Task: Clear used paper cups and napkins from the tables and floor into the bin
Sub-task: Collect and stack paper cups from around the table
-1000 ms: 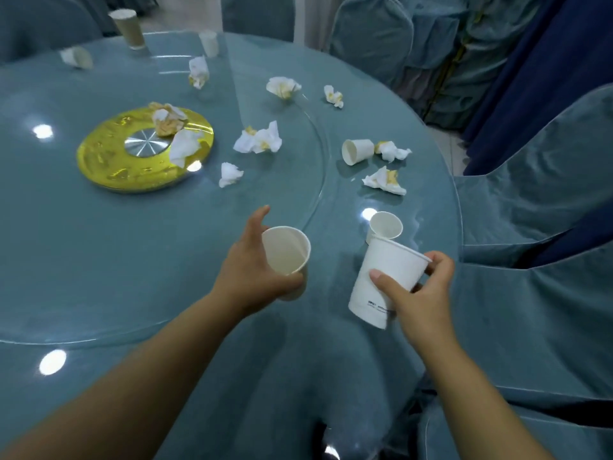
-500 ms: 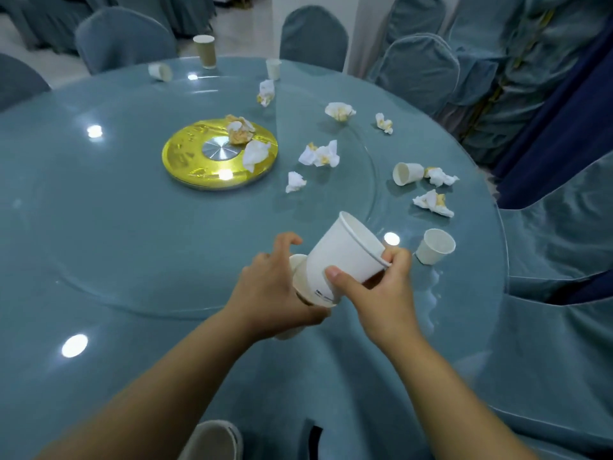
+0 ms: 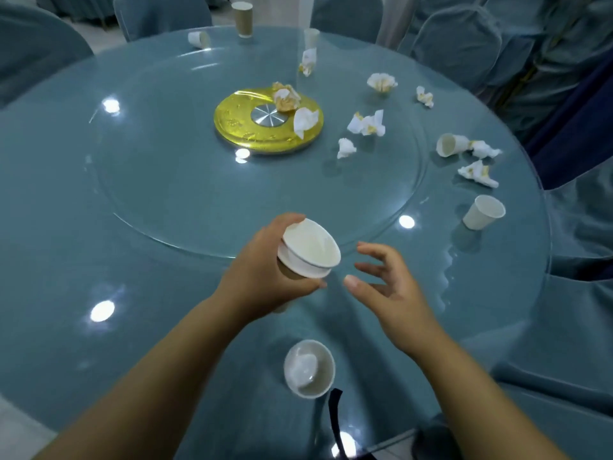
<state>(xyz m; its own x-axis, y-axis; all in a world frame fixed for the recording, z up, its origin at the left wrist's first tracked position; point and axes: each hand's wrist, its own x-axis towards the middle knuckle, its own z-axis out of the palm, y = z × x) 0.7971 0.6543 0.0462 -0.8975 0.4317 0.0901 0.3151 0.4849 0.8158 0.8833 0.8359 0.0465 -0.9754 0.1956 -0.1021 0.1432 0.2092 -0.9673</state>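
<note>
Left hand (image 3: 265,280) wraps the nested cups (image 3: 308,250), two white paper cups one inside the other, mouth tilted toward 1 o'clock, held above the near part of the tabletop (image 3: 166,200). Right hand (image 3: 384,287) just beside the stack at 3 o'clock, fingers spread and loose, holding nothing, not touching the cups.

Glass turntable (image 3: 149,167) covers the middle of the round tabletop; its near rim runs just beyond the hands. Gold disc (image 3: 238,124) at the turntable's centre, 12 o'clock from the hands, with two crumpled napkins (image 3: 288,99) on its right side.

Litter sits mostly from 1 to 3 o'clock: loose napkins (image 3: 366,122) on the turntable, a tipped cup (image 3: 449,144) with napkins beside it near the right edge, an upright cup (image 3: 484,212) near the edge at 2 o'clock. Far edge at 12 o'clock: brown cup (image 3: 242,19), a small tipped cup (image 3: 198,39), another white cup (image 3: 311,36).

One more cup (image 3: 309,368) with something white inside at 6 o'clock, between the forearms; cannot tell what it rests on.

Left half of the tabletop, 8 to 11 o'clock, bare and open. Covered chairs (image 3: 464,44) crowd the far and right edges.
</note>
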